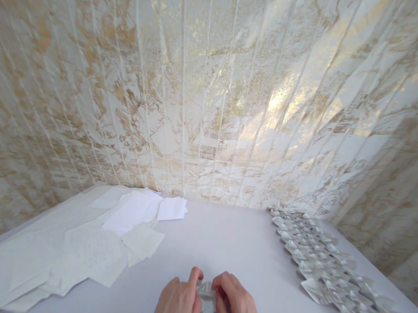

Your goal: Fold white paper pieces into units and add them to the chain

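The small paper piece (207,298) was folded and greyish, with some darker lines or shades on its upper part, and it looked creased and slightly raised in its form; its finer folds were too small to be told. It lay at the bottom centre of the frame, on the pale table (217,241), in the narrow space between the two hands. The left hand (178,302) was close against its left edge, half closed, with one finger raised and bent above the others. The right hand (236,300) was at its right edge, with the fingers curled down and inward, also half closed. Whether either hand pinched the paper firmly or only touched it, I cannot tell. In the lower left of the frame, loose greyish sheets (83,254) overlapped each other, and near them lay a few whiter slips (171,209). In the lower right, many folded paper units (319,258) stood in close rows. A patterned, gold-and-white covering (177,97) filled the upper part.
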Tool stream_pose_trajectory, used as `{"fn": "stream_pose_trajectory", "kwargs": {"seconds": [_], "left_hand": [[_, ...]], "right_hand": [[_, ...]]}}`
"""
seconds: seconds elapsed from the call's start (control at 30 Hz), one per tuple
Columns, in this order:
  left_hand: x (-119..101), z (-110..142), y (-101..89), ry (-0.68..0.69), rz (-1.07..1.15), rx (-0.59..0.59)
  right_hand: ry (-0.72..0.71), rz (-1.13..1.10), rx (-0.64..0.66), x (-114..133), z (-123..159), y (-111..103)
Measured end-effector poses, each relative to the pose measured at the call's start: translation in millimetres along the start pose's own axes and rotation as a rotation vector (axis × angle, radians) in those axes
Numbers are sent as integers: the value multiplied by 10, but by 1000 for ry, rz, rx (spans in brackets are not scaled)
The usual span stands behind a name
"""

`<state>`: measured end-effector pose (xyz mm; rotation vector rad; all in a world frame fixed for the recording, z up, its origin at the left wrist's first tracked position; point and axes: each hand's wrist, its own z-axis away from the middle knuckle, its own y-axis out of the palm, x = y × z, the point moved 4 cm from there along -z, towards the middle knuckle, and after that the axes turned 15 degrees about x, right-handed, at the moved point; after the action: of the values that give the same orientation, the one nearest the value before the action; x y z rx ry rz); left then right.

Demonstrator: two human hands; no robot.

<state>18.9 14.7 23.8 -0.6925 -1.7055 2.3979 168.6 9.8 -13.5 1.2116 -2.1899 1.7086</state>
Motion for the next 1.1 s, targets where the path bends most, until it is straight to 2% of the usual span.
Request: {"fn": "stream_pose_trajectory", "kwargs": {"seconds": [0.13,0.33,0.7,0.83,0.97,1.1], "left_hand": [[11,-20,-3,-17,0,34],[-62,-15,-23,0,3,49],[-5,-8,-64,-29,37,78],[7,5,-73,-54,41,66],[-19,-6,-31,-45,29,73],[-37,-14,12,-30,19,73]], "right_hand": [[-72,74,33,35,-18,10],[-91,135,66,40,-22,100],[35,-8,120,-5,-30,46],[96,-4,183,-51,-15,43],[79,31,236,-41,-8,50],[57,39,226,-7,-9,28]]}}
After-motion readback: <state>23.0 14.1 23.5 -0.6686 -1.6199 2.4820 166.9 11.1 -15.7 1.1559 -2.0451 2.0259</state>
